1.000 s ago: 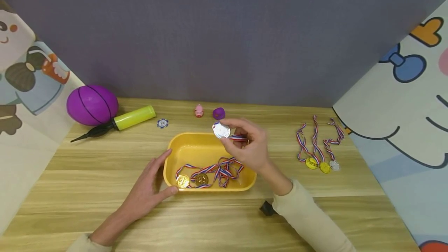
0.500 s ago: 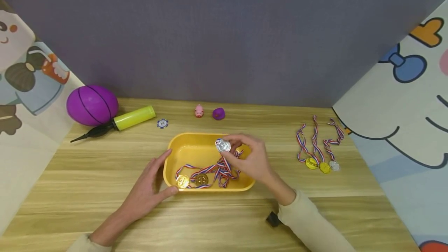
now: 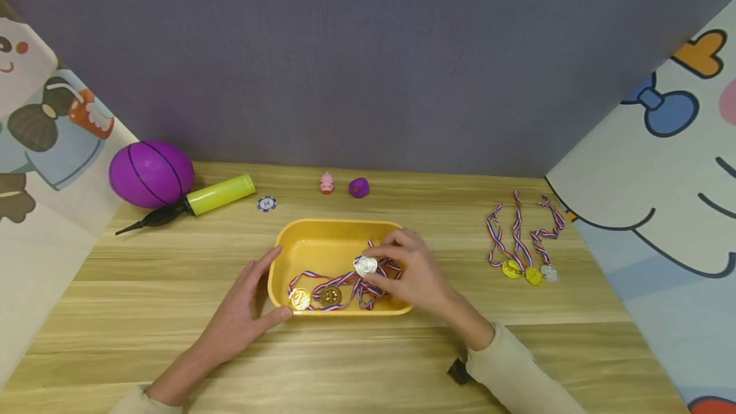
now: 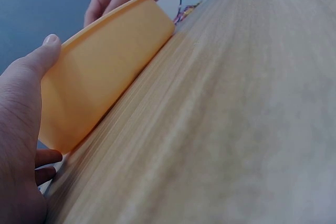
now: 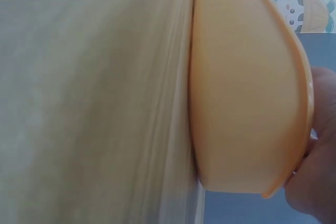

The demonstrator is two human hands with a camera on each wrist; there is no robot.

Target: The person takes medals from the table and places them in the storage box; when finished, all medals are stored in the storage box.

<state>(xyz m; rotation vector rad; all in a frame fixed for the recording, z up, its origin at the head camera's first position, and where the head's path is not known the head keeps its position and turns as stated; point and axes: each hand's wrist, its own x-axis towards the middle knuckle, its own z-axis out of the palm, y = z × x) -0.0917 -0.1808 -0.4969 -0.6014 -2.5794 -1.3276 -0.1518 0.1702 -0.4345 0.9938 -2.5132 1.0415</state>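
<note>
In the head view a yellow plastic tub [image 3: 322, 227] stands at the middle of the table. My left hand [image 3: 241, 305] holds its left end, thumb at the near corner of the rim and fingers along the side. My right hand [image 3: 411, 270] reaches over the tub's right half and pinches a silver medal [image 3: 365, 266] between thumb and fingers. Beneath that medal lie tangled red, white and blue ribbons [image 3: 368, 289]. A gold medal [image 3: 300, 299] and a bronze-coloured medal [image 3: 330, 296] rest in the tub's near left part. The tub wall [image 5: 247, 87] hides the medal from the right wrist view.
On the right lie two gold medals [image 3: 533, 275] and a silver one [image 3: 549, 273], ribbons stretched away. A purple ball [image 3: 152, 174], yellow-and-black hand pump [image 3: 221, 194], poker chip [image 3: 267, 204], pink pig figure [image 3: 326, 183] and small purple object [image 3: 359, 188] sit along the back.
My right hand has lowered the silver medal from above the tub's far rim to inside the tub, moving toward me. The left hand stays at the tub's left end.
</note>
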